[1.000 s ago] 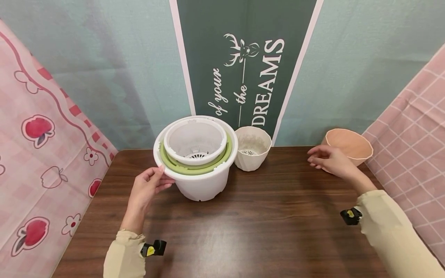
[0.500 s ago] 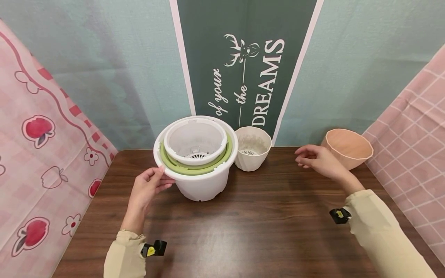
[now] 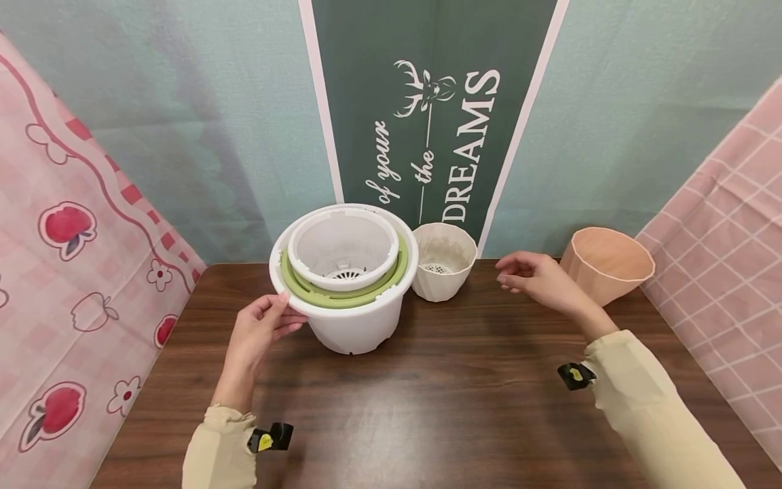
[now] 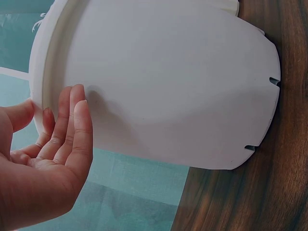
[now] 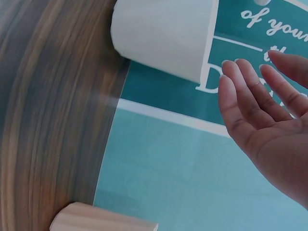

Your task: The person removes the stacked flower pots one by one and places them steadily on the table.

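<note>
A large white flowerpot (image 3: 360, 333) stands at the left, with a green pot (image 3: 342, 299) nested inside it and a smaller white pot (image 3: 342, 244) inside that. My left hand (image 3: 263, 326) pinches the big pot's rim, thumb on top and index finger beneath; the other fingers extend under the lip in the left wrist view. Just right of the stack is a small faceted cream pot (image 3: 440, 288) with a perforated bottom. Holding nothing, my right hand (image 3: 540, 280) hovers between that pot and a peach pot (image 3: 605, 272), its fingers loosely bent.
All the pots stand toward the back of the brown wooden table (image 3: 397, 421). A blue-green cloth with lettering (image 3: 446, 136) hangs behind them. Pink printed cloth (image 3: 79, 272) borders the left side, pink checked cloth (image 3: 727, 292) the right.
My right hand has moved left, away from the peach pot and toward the small cream pot. The left hand and the nested pots have kept their place.
</note>
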Action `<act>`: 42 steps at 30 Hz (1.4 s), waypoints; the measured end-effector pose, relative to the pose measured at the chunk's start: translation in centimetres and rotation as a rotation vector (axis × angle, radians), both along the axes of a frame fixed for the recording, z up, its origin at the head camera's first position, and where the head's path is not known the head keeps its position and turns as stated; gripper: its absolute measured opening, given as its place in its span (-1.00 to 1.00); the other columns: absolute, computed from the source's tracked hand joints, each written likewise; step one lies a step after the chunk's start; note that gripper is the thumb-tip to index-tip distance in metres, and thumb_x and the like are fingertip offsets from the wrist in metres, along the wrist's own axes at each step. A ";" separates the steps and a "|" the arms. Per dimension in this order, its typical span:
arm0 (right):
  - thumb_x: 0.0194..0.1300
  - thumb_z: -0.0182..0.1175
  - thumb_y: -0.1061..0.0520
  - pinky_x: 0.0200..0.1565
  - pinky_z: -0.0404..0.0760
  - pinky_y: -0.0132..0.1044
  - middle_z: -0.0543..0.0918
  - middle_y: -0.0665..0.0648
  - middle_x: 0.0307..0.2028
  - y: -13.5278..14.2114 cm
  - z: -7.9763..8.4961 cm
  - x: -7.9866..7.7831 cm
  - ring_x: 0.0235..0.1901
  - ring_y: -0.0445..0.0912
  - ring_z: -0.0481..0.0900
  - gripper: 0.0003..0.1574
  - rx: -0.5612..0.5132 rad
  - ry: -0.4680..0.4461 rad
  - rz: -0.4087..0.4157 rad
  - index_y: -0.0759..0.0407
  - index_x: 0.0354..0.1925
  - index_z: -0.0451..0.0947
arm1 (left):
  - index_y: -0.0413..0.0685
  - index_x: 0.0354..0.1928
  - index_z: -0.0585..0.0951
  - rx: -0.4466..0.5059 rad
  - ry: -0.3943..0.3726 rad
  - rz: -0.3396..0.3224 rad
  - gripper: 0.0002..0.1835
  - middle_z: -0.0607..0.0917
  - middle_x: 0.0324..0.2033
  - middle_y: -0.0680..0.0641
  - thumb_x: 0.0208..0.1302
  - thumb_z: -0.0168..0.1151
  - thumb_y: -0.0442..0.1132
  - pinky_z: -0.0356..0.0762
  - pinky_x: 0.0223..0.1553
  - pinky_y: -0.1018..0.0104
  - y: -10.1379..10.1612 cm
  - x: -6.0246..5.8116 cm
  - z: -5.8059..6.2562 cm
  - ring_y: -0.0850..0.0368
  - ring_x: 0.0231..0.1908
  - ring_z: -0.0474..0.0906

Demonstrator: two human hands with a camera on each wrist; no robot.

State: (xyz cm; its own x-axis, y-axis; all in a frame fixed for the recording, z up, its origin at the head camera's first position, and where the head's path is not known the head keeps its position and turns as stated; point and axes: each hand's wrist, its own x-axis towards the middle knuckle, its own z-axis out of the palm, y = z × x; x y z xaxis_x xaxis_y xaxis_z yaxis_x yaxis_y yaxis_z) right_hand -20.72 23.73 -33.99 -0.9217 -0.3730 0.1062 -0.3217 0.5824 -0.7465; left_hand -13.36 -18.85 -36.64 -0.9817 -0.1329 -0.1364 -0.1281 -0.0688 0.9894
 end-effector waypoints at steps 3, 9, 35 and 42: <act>0.20 0.19 0.31 -0.46 0.60 -0.37 0.61 0.23 -0.36 -0.7 0.3 0.0 -0.48 -0.24 0.56 -0.73 -0.006 -0.014 -0.001 0.41 -0.12 0.47 | -0.22 -0.28 0.43 0.001 -0.001 0.000 -0.69 0.64 -0.50 0.04 0.31 0.06 -0.05 0.62 -0.26 0.35 0.0 0.0 0.0 0.19 -0.40 0.64; 0.18 0.19 0.33 -0.44 0.61 -0.34 0.61 0.23 -0.38 -2.2 0.5 -0.1 -0.48 -0.21 0.58 -0.76 -0.044 -0.023 0.008 0.40 -0.15 0.48 | -0.25 -0.26 0.43 0.006 -0.007 0.001 -0.69 0.64 -0.49 0.02 0.31 0.06 -0.07 0.62 -0.25 0.35 0.2 0.0 0.3 0.19 -0.40 0.64; 0.14 0.21 0.34 -0.41 0.56 -0.41 0.60 0.20 -0.39 -6.8 1.9 -0.9 -0.42 -0.11 0.55 -0.78 -0.058 0.036 0.106 0.36 -0.19 0.51 | -0.25 -0.28 0.44 0.006 0.001 0.009 -0.72 0.65 -0.52 0.03 0.33 0.05 -0.11 0.62 -0.26 0.35 0.1 0.0 0.2 0.20 -0.42 0.64; 0.12 0.24 0.33 -0.37 0.53 -0.42 0.60 0.16 -0.39 -8.1 2.5 -1.0 -0.36 -0.07 0.55 -0.78 -0.047 0.055 0.122 0.33 -0.20 0.53 | -0.20 -0.34 0.44 0.026 0.018 0.017 -0.78 0.65 -0.55 0.04 0.34 0.05 -0.16 0.62 -0.29 0.35 0.1 0.0 0.0 0.18 -0.42 0.63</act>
State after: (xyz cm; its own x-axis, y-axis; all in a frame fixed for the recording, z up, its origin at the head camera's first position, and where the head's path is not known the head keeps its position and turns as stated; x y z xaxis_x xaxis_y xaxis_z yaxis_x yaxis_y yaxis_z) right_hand -21.72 15.64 -31.45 -0.8624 -0.4751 0.1751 -0.4290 0.5018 -0.7511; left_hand -13.40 -18.71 -36.62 -0.9817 -0.1458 -0.1222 -0.1087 -0.0968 0.9893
